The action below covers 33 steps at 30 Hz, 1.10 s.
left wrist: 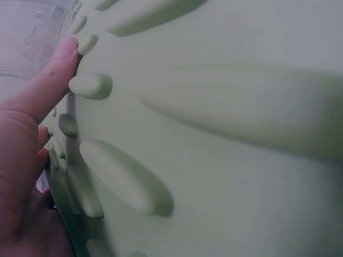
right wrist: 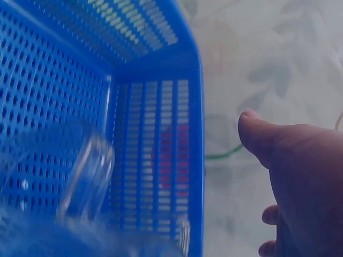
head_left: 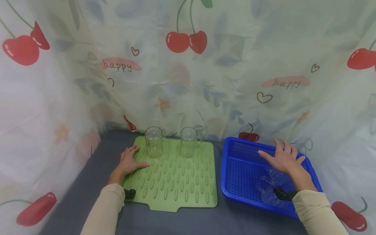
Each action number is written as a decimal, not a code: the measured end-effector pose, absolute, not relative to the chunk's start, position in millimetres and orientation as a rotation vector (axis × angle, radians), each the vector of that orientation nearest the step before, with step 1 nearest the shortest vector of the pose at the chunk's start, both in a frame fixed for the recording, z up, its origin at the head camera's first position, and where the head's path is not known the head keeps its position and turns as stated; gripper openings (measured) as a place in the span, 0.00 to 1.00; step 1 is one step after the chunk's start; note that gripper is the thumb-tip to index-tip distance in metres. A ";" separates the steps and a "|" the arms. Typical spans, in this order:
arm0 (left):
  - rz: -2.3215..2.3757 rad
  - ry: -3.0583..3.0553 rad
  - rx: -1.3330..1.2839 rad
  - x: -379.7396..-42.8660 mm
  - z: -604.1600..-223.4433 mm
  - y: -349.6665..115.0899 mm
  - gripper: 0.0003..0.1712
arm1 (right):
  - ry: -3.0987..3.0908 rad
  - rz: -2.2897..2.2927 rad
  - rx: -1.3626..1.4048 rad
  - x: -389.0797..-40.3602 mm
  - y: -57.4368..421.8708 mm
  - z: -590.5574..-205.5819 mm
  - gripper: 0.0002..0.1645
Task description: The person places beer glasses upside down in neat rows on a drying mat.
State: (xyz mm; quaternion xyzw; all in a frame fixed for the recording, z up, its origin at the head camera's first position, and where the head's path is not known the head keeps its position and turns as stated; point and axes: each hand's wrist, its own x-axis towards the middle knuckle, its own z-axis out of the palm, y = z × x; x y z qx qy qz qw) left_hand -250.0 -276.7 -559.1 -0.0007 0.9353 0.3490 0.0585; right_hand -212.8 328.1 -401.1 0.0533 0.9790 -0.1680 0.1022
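My left hand (head_left: 129, 162) rests at the left edge of a green ridged drying mat (head_left: 179, 186), thumb stretched over the ridges and fingers spread along the edge. Two clear glass mugs, a left one (head_left: 154, 145) and a right one (head_left: 188, 145), stand at the mat's back, handles toward the right. Over the far right part of a blue perforated basket (head_left: 239, 173), my right hand (head_left: 285, 160) hovers with fingers spread and holds nothing. Clear glass mugs (head_left: 271, 194) lie in the basket below it; one mug's handle (right wrist: 88, 179) shows in the right wrist view.
Mat and basket lie side by side on a dark grey table (head_left: 97, 182), a narrow strip of tabletop between them. A cherry-printed curtain (head_left: 188, 81) hangs close behind and on both sides. Black wrist straps show at both sleeves.
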 end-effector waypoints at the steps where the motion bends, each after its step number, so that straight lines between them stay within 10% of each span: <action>1: 1.054 2.836 0.004 -250.1 -559.3 -276.7 0.62 | 2.880 -0.494 0.176 -212.0 332.1 -401.7 0.70; 33: 1.041 2.861 0.010 -248.3 -557.7 -276.3 0.62 | 2.825 -0.475 0.287 -213.2 379.9 -416.2 0.64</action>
